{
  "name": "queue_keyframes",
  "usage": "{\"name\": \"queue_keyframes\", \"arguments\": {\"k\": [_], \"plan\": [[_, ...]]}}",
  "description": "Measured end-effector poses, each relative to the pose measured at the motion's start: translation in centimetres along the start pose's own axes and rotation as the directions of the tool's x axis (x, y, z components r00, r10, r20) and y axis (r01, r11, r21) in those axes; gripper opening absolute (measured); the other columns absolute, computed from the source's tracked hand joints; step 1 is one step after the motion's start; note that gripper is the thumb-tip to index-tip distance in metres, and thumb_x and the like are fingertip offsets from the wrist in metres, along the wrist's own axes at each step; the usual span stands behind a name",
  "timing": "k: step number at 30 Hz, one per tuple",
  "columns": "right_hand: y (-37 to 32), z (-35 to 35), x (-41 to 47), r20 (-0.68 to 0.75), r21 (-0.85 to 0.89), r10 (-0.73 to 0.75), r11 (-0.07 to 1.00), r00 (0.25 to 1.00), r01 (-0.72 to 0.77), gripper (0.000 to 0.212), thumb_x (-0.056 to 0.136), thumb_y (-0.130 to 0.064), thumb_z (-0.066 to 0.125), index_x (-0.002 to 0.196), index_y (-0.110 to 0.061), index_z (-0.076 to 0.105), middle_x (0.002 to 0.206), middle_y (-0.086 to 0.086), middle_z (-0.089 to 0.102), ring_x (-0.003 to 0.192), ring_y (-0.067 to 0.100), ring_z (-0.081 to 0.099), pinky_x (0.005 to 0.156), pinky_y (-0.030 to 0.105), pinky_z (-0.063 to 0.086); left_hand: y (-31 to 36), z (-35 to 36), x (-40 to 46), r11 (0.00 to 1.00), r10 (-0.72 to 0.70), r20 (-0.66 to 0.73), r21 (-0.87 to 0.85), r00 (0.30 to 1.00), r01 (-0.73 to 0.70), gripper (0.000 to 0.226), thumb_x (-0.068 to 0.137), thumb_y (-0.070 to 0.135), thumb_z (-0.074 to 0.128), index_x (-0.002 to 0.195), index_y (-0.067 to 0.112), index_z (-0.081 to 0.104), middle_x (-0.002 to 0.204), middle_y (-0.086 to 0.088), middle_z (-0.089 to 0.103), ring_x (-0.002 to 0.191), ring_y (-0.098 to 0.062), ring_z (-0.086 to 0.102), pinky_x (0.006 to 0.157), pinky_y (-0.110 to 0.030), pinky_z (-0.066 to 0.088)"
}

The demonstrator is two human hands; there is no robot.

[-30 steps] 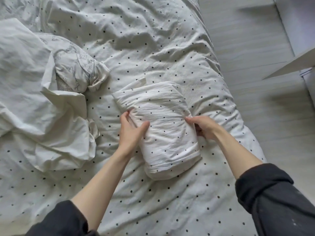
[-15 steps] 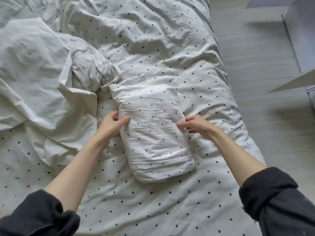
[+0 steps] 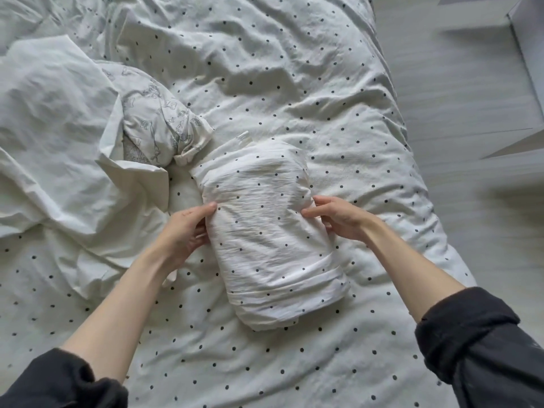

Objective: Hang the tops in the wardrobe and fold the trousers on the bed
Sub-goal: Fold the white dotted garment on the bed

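A folded bundle of white dotted trousers point(image 3: 272, 234) is seen lying on the bed point(image 3: 338, 92), near the middle of the dotted duvet and toward its right edge. The bundle is flanked by both hands: the left hand point(image 3: 184, 234) is pressed against its left side with the fingers tucked at or under the edge, and the right hand point(image 3: 338, 217) is laid against its right side with the fingers curled on the fabric. Neither hand is closed to a fist; both are shaped around the bundle, in contact, and whether it is lifted cannot be told. The step is judged to be the finish of the trouser fold. Next, either a squaring of the loose corner at the far end or a set-aside of the bundle is probably called for. A printed garment point(image 3: 156, 125) is crumpled just beside the bundle's far left corner, and a plain white garment point(image 3: 56, 136) is heaped further left; these are presumably yet to be handled. The duvet is soft and creased. Pale plank floor point(image 3: 471, 201) is visible to the right.
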State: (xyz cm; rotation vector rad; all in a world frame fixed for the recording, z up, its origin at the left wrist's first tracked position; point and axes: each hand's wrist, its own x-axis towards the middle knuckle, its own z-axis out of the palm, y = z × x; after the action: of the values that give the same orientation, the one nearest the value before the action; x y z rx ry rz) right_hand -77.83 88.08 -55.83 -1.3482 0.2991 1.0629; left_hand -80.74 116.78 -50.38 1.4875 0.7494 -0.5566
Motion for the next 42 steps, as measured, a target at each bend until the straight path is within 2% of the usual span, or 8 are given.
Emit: {"name": "queue_keyframes", "arguments": {"k": [5, 15, 19, 21, 24, 30, 39, 42], "plan": [[-2.1, 0.1, -0.6, -0.062, -0.075, -0.061, 0.996, 0.996, 0.056, 0.013, 0.083, -0.012, 0.067, 0.093, -0.018, 0.071, 0.082, -0.008, 0.069, 0.074, 0.005, 0.058, 0.076, 0.026, 0.036, 1.1, 0.3, 0.4, 0.99, 0.133, -0.026, -0.045, 0.991, -0.134, 0.046, 0.069, 0.036, 0.07, 0.111, 0.021, 0.057, 0.086, 0.006, 0.072, 0.068, -0.009, 0.067, 0.061, -0.023, 0.052], [-7.1, 1.0, 0.0, 0.1, -0.244, -0.085, 0.964, 0.991, 0.107, 0.057, 0.075, -0.046, 0.068, 0.124, -0.023, 0.052, 0.135, -0.001, 0.051, 0.129, 0.017, 0.044, 0.105, 0.041, 0.031, 2.1, -0.8, 1.5, 0.985, 0.084, -0.085, -0.142, 0.993, -0.095, 0.011, 0.091, 0.02, 0.057, 0.101, 0.018, 0.06, 0.079, 0.006, 0.07, 0.068, -0.01, 0.064, 0.052, -0.017, 0.051], [-9.6, 1.9, 1.7, -0.009, -0.354, -0.162, 0.923, 0.987, 0.149, 0.006, 0.084, -0.025, 0.066, 0.084, -0.02, 0.068, 0.098, 0.001, 0.066, 0.094, 0.017, 0.054, 0.085, 0.034, 0.033, 2.4, -1.0, 1.6, 0.982, 0.141, -0.041, -0.121, 0.989, -0.145, 0.042, 0.071, 0.034, 0.069, 0.11, 0.021, 0.057, 0.093, 0.005, 0.072, 0.079, -0.011, 0.069, 0.058, -0.024, 0.054], [-9.9, 1.7, 2.2, 0.016, -0.315, -0.164, 0.935, 0.986, 0.161, 0.024, 0.085, -0.015, 0.065, 0.064, -0.026, 0.068, 0.084, -0.005, 0.066, 0.085, 0.011, 0.055, 0.077, 0.03, 0.032, 2.2, -1.1, 1.6, 0.983, 0.143, -0.052, -0.109, 0.988, -0.148, 0.04, 0.07, 0.033, 0.071, 0.106, 0.019, 0.06, 0.084, 0.006, 0.072, 0.067, -0.01, 0.067, 0.052, -0.022, 0.051], [-8.8, 1.0, 2.4, -0.027, -0.406, -0.101, 0.91, 0.994, 0.082, 0.01, 0.083, -0.031, 0.067, 0.079, -0.022, 0.066, 0.09, 0.0, 0.064, 0.079, 0.011, 0.052, 0.07, 0.026, 0.034, 1.0, -1.1, 1.5, 0.988, 0.106, -0.125, -0.099, 0.986, -0.119, 0.026, 0.081, 0.027, 0.068, 0.1, 0.011, 0.061, 0.07, 0.002, 0.062, 0.049, -0.01, 0.047, 0.045, -0.021, 0.036], [-5.4, -0.6, 1.8, -0.03, -0.407, 0.126, 0.905, 0.992, -0.128, 0.06, 0.063, -0.057, 0.065, 0.093, -0.006, 0.063, 0.084, 0.009, 0.055, 0.063, 0.011, 0.045, 0.058, 0.021, 0.037, -1.5, -0.6, 0.0, 0.999, -0.009, -0.043, -0.05, 0.999, 0.007, 0.022, 0.082, 0.028, 0.067, 0.094, 0.011, 0.062, 0.065, 0.006, 0.068, 0.05, -0.006, 0.054, 0.043, -0.018, 0.044], [-5.2, 0.8, 1.4, 0.042, -0.256, 0.176, 0.953, 0.983, -0.16, 0.047, 0.074, -0.034, 0.07, 0.111, -0.009, 0.056, 0.109, 0.01, 0.052, 0.091, 0.02, 0.037, 0.078, 0.031, 0.027, -1.4, -0.2, -0.6, 0.999, -0.04, -0.048, 0.019, 0.998, 0.041, 0.01, 0.082, 0.019, 0.07, 0.082, 0.01, 0.065, 0.053, 0.006, 0.064, 0.043, -0.003, 0.057, 0.043, -0.015, 0.045], [-5.5, 1.7, 0.4, 0.013, -0.245, 0.125, 0.962, 0.992, -0.118, 0.012, 0.084, -0.023, 0.067, 0.09, -0.014, 0.061, 0.088, -0.002, 0.061, 0.072, 0.009, 0.048, 0.07, 0.02, 0.033, -1.2, -1.0, -1.4, 0.999, -0.044, -0.033, -0.004, 0.998, 0.044, 0.009, 0.082, 0.019, 0.068, 0.085, 0.011, 0.066, 0.061, 0.003, 0.069, 0.049, -0.004, 0.062, 0.046, -0.015, 0.048]]}}
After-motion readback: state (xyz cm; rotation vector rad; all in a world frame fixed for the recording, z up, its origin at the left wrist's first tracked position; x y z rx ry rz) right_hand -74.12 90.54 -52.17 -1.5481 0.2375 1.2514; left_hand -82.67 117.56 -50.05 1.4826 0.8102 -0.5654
